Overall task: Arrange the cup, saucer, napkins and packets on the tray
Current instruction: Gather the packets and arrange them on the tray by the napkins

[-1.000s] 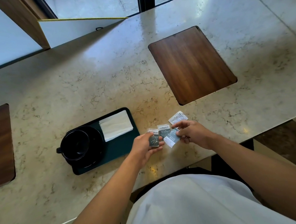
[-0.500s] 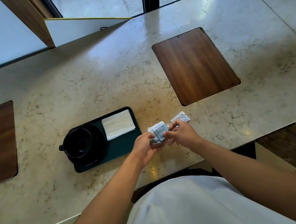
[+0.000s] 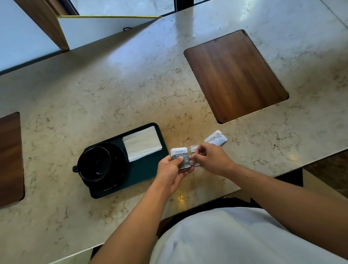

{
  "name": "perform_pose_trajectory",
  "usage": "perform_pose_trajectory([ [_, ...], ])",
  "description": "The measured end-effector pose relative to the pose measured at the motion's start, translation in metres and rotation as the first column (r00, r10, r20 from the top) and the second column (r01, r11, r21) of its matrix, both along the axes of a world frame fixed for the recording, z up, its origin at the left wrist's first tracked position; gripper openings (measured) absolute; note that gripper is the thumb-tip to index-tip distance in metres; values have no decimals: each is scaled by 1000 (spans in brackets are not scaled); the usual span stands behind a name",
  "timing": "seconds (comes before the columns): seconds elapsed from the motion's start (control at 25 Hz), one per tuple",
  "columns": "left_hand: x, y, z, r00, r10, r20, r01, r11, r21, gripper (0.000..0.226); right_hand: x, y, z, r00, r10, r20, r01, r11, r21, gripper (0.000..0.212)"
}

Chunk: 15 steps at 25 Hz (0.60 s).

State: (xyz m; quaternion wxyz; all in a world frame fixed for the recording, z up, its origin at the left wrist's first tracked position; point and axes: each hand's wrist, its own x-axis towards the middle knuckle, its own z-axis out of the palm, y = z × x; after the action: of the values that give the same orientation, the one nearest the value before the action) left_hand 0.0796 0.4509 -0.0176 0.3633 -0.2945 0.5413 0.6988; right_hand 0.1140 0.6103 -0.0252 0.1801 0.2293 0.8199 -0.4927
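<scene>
Marble bench [image 3: 120,83]; dark tray [image 3: 151,168] carries cup [image 3: 96,163], saucer [image 3: 116,165], napkins [image 3: 142,142]. Left hand [image 3: 171,173] grip clamped on packets [image 3: 180,158]; right hand [image 3: 211,158] pinches them too. One stray packet [image 3: 215,138] beside. Risk: thin stack fanning, slipping.

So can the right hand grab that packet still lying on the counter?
Probably yes. The loose packet lies bare on the counter just beyond the right hand, nothing between them, though that hand already pinches another packet.
</scene>
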Motion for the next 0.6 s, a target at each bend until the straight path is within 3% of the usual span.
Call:
perform_pose_trajectory([
  [0.12, 0, -3, 2, 1000, -27, -9, 27, 999, -40, 19, -6, 12, -2, 994, 99, -48, -82, 956, 283, 26],
  [0.28, 0, -7, 5, 999, -37, -8, 37, 998, -41, 20, -15, 13, -3, 953, 296, 60, -295, 871, 392, 53],
  [0.44, -3, -11, 7, 1000, -24, -3, 23, 999, -25, 21, -14, 12, -6, 953, 291, 90, -302, 863, 406, 48],
  [0.6, -5, -13, 9, 1000, -2, -4, 2, 1000, -18, 22, -14, 14, -7, 971, 240, 7, -226, 903, 366, 26],
])
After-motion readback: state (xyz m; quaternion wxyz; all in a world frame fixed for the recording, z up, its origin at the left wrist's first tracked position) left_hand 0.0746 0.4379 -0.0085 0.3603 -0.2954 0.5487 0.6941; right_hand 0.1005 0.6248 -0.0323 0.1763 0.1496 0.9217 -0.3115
